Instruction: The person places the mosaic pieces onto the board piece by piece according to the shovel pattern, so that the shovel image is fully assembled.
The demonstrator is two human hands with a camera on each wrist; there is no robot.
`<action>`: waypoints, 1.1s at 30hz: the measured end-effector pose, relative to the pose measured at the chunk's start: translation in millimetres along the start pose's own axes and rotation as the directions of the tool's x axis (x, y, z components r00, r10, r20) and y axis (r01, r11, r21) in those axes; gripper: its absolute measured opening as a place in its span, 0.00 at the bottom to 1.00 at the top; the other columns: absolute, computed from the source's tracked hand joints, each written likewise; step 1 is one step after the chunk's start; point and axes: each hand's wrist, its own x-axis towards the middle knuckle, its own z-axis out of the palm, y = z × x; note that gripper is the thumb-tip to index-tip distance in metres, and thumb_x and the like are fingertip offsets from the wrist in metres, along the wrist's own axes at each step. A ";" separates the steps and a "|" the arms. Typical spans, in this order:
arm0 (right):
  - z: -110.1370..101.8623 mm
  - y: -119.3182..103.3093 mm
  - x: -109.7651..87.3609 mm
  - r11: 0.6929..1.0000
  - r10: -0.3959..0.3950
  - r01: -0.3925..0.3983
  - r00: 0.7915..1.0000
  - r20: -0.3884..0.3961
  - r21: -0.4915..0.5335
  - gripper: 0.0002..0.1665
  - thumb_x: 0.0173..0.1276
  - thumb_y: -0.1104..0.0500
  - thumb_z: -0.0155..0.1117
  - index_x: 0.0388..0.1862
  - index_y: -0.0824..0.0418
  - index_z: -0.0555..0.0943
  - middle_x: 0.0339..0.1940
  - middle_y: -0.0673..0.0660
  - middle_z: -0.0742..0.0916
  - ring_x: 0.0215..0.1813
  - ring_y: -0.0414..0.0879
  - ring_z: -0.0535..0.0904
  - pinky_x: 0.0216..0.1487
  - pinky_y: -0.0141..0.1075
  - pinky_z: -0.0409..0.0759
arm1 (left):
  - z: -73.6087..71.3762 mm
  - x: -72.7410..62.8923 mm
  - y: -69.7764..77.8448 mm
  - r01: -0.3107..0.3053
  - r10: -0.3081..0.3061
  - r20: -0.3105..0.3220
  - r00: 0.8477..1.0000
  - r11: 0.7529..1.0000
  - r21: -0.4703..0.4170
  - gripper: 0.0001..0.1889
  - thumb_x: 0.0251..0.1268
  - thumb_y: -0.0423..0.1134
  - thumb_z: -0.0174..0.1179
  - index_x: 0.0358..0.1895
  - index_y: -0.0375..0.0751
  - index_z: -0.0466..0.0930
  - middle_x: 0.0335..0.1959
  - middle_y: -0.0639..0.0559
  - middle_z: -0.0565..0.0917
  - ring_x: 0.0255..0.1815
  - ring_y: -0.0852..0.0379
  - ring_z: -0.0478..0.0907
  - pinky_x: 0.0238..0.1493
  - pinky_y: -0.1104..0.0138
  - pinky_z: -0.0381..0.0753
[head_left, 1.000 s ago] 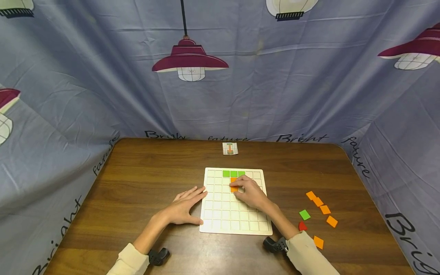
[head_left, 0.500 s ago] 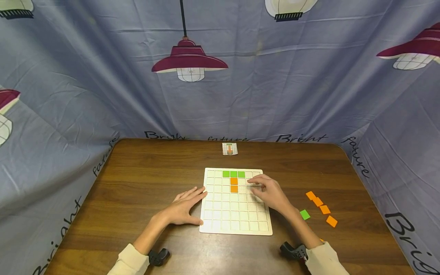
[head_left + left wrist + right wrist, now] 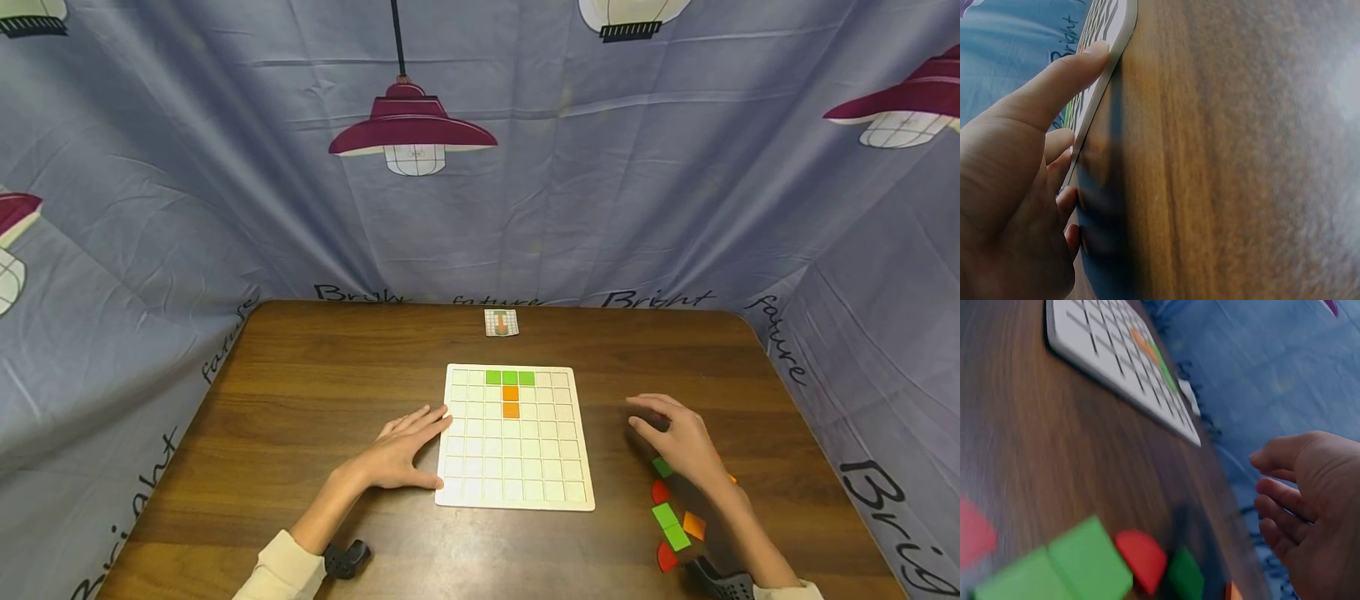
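Observation:
A white grid board (image 3: 517,467) lies on the table, with a row of green square tiles (image 3: 510,378) near its far edge and two orange square tiles (image 3: 511,402) in a column below the middle one. My left hand (image 3: 393,454) rests at the board's left edge, fingers spread; in the left wrist view its thumb (image 3: 1088,62) lies on the rim. My right hand (image 3: 678,437) hangs over the loose tiles to the right, fingers loosely bent and holding nothing. Under and near it are green tiles (image 3: 671,527), red rounded pieces (image 3: 667,557) and an orange tile (image 3: 694,526); the hand hides others.
A small printed card (image 3: 501,322) with a grid pattern lies beyond the board, near the table's far edge. The brown wooden table (image 3: 337,358) is enclosed by a blue curtain (image 3: 600,208) printed with lamps.
My right hand has let go of the lower orange tile on the board and moved right, over the loose tiles. My left hand has stayed at the board's edge.

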 end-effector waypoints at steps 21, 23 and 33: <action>-20.2 57.9 -25.1 0.984 0.162 -0.166 0.985 -0.066 -0.066 0.26 0.66 0.59 0.71 0.59 0.72 0.80 0.55 0.72 0.81 0.57 0.70 0.75 0.53 0.62 0.70 | 1.2 -0.3 -0.1 0.001 -0.001 0.000 1.000 1.000 0.003 0.49 0.57 0.57 0.69 0.80 0.47 0.55 0.81 0.50 0.52 0.80 0.42 0.44 0.69 0.39 0.47; -20.2 59.2 -25.5 0.984 0.157 -0.162 0.985 -0.064 -0.072 0.25 0.66 0.60 0.71 0.58 0.72 0.81 0.54 0.72 0.81 0.55 0.69 0.76 0.52 0.62 0.70 | 1.6 -0.4 -0.5 0.001 -0.001 -0.001 1.000 1.000 0.003 0.49 0.57 0.57 0.69 0.80 0.48 0.56 0.81 0.50 0.52 0.80 0.43 0.43 0.69 0.39 0.47; -18.4 61.0 -23.6 0.984 0.140 -0.146 0.988 -0.065 -0.106 0.22 0.63 0.63 0.73 0.54 0.71 0.83 0.50 0.69 0.84 0.45 0.61 0.80 0.44 0.55 0.74 | 1.4 -0.1 -0.7 0.004 -0.004 -0.002 1.000 1.000 0.006 0.49 0.58 0.58 0.69 0.80 0.48 0.56 0.81 0.50 0.52 0.80 0.43 0.43 0.69 0.38 0.47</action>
